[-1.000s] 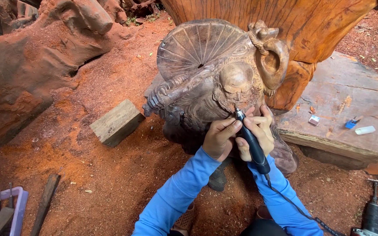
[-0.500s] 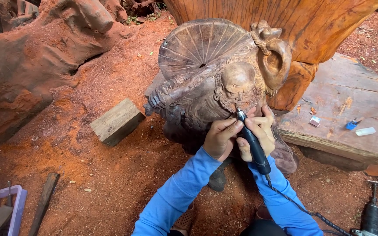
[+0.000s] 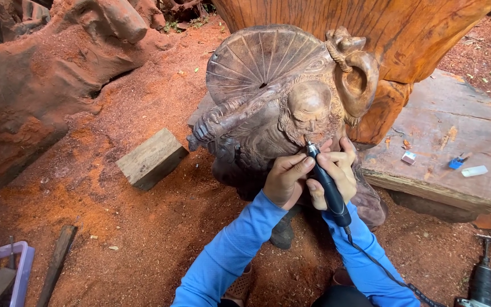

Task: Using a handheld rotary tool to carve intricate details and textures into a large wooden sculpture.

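A carved wooden statue [image 3: 268, 96] of a bearded figure with a round fan-like hat stands on red sawdust ground. My right hand [image 3: 336, 170] grips a black corded rotary carving tool [image 3: 326, 185], its tip touching the beard below the carved face. My left hand [image 3: 285, 179] is curled against the tool's front end and rests on the statue's chest. Both arms wear blue sleeves. The tool's cable runs down to the lower right.
A wooden block [image 3: 152, 158] lies left of the statue. A plank platform [image 3: 444, 165] at right carries small items. A power drill [image 3: 480, 281] lies at the lower right, a purple tool basket [image 3: 1, 276] at the lower left. A large trunk [image 3: 382, 28] rises behind.
The view has shifted slightly; both hands stay on the tool at the beard with almost no movement.
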